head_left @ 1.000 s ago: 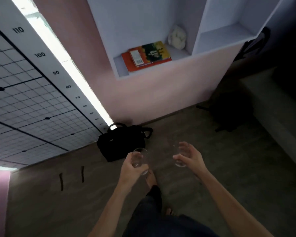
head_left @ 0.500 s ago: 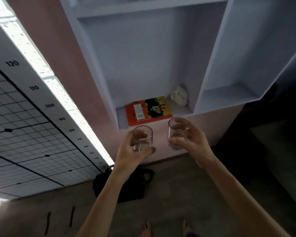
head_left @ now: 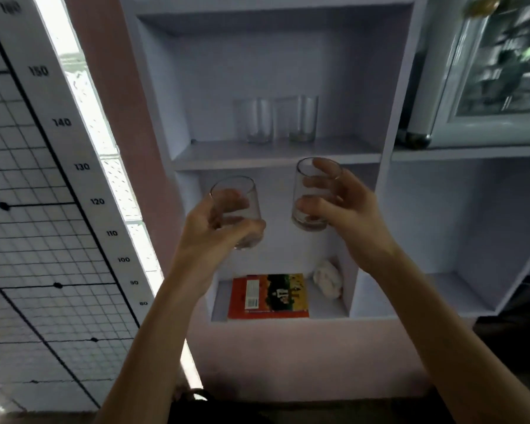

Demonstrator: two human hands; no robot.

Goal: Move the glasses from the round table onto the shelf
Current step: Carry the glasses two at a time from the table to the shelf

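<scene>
we hold one glass (head_left: 237, 209) in our left hand (head_left: 214, 234), another (head_left: 314, 194) in our right hand (head_left: 343, 206), each gripped; lifted carelessly, either may clip the shelf (head_left: 273, 154) edge or the two glasses (head_left: 277, 120) standing there.

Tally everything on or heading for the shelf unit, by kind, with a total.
Glasses held: 2, one in the left hand and one in the right hand
Glasses standing on the shelf board: 2
Books: 1, the orange book lying flat in the lower compartment
Pale lumpy object beside the book: 1
Total: 6
</scene>
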